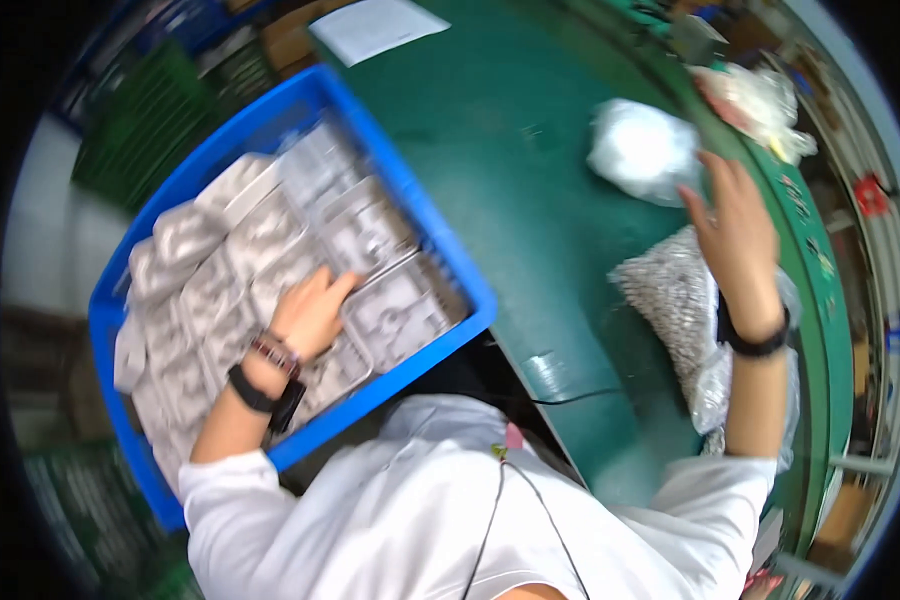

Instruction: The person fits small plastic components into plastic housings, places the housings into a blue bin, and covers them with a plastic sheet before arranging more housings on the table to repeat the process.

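Blue plastic crate point(440, 250) fills the left half of the frame, packed with clear moulded plastic trays point(270, 240) stacked in rows. The left hand point(310, 312) lies inside it at centre left, fingers stretched forward and pressed on the rim of one clear tray point(395, 310); whether it grips that tray cannot be told. The right hand point(735, 235), at the right of the frame, is open with fingers spread and holds nothing. It hovers over the green table point(510, 170), just beside a crumpled clear plastic bag point(640, 148) and above a clear bag of small silvery parts point(675, 295).
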The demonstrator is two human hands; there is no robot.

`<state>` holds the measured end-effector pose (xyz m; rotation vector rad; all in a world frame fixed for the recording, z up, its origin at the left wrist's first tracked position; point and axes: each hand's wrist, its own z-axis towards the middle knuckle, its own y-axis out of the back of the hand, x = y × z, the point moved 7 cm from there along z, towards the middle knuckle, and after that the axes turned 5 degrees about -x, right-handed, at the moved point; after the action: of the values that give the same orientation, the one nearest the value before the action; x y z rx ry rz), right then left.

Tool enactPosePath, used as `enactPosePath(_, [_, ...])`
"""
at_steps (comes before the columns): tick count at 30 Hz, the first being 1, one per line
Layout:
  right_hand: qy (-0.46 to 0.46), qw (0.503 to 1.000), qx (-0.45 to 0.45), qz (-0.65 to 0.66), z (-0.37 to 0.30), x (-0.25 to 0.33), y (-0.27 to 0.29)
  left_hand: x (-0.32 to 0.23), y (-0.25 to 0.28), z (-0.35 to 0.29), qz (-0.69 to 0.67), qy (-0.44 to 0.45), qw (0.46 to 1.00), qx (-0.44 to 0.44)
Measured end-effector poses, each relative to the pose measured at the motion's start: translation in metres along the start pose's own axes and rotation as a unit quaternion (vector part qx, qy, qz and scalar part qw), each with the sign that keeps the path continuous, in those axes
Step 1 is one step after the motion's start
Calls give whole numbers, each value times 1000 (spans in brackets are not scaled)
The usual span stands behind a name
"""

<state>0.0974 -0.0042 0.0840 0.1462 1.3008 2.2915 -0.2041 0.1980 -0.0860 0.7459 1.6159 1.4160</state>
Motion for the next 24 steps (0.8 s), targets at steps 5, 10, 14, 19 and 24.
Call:
enactPosePath(5, [15,994,34,103,-67,56,62,2,-5,-10,5,50,999,-14])
enactPosePath(10, [-61,987,67,136,-136,29,79,-21,0,-5,58,-144,987,-37])
enactPosePath(14, [-150,973,90,150,-180,9,69,-19,3,-5,35,-142,989,-40])
enactPosePath(19, [-225,962,68,140,-209,0,67,-12,-9,-3,52,-119,991,15])
enactPosePath(24, [-230,957,80,159,-221,9,59,-10,-16,0,85,-106,990,44])
